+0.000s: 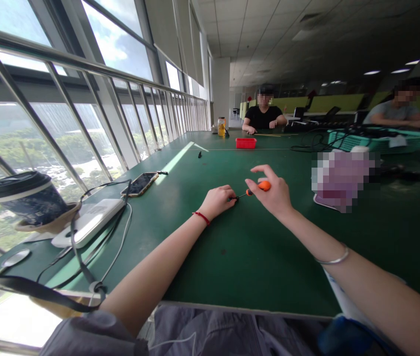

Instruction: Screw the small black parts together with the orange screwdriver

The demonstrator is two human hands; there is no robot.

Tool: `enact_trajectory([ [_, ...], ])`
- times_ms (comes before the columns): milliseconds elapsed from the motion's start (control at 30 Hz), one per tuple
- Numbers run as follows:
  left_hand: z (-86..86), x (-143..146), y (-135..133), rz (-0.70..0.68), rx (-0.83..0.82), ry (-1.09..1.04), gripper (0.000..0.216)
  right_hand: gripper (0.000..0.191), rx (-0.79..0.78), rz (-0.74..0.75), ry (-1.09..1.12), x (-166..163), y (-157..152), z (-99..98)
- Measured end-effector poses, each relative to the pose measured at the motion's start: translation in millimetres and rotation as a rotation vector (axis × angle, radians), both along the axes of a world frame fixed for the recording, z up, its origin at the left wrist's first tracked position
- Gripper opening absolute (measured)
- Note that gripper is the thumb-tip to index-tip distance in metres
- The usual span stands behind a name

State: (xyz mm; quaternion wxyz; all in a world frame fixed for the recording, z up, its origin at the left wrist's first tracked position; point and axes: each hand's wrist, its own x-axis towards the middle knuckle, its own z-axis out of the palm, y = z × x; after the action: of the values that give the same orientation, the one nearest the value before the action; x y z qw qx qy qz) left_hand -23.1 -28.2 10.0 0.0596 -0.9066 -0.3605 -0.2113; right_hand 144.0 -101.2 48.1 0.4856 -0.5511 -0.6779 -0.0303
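My right hand [277, 195] has an orange-and-black screwdriver [265, 186] between the thumb and the palm side, with the index finger raised and bent. The screwdriver's thin shaft slants down to the left. Its tip meets a small black part [236, 198], which the fingertips of my left hand [218, 201] pinch against the green table [228, 272]. Those fingers cover most of the part, so its kind cannot be made out. Farther off on the table lies another small black piece [199, 155].
A phone [141, 184], cables, a white device [91, 220] and a lidded cup [28, 200] occupy the left side by the railing. Ahead stand a red box [245, 143] and a jar [221, 127]. A teal basket [380, 142] is at right. Two people sit beyond.
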Motion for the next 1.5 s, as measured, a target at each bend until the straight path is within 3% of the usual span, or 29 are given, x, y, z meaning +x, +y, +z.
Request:
enact_trajectory([
  [167,-0.7,0,0,-0.002,-0.003,-0.003,0.017,0.025,-0.011,0.027,-0.030,-1,-3,2.7],
  [333,-1.3,0,1,-0.004,0.009,0.004,0.017,0.051,0.063,0.028,-0.023,1,-3,3.2],
  [467,-1.1,0,0,-0.004,0.007,0.002,0.017,0.030,-0.033,-0.017,-0.042,-1,-4,4.3],
  [567,-1.3,0,0,-0.002,0.003,-0.007,0.017,0.023,-0.020,0.017,-0.043,-2,-5,4.8],
  [700,-1.3,0,1,0.003,-0.009,-0.020,0.018,0.043,0.014,0.021,-0.014,-2,-4,3.2],
  [833,-0.1,0,0,0.018,-0.037,-0.055,0.017,0.026,-0.063,0.052,-0.037,-1,-2,0.1],
  [933,0.3,0,-1,0.040,-0.061,-0.092,0.016,0.032,-0.029,0.095,-0.022,0,-2,-1.1],
  [1100,-0.4,-2,1,0.053,-0.048,-0.149,0.014,0.031,0.063,0.024,0.013,5,1,-2.5],
  [1300,5.9,-8,-2,0.020,0.103,-0.203,0.013,0.018,-0.027,0.075,-0.243,20,18,-14.9],
  [1500,15.7,-5,-15,-0.059,0.182,-0.167,0.014,0.021,-0.075,0.154,-0.422,21,22,-22.7],
])
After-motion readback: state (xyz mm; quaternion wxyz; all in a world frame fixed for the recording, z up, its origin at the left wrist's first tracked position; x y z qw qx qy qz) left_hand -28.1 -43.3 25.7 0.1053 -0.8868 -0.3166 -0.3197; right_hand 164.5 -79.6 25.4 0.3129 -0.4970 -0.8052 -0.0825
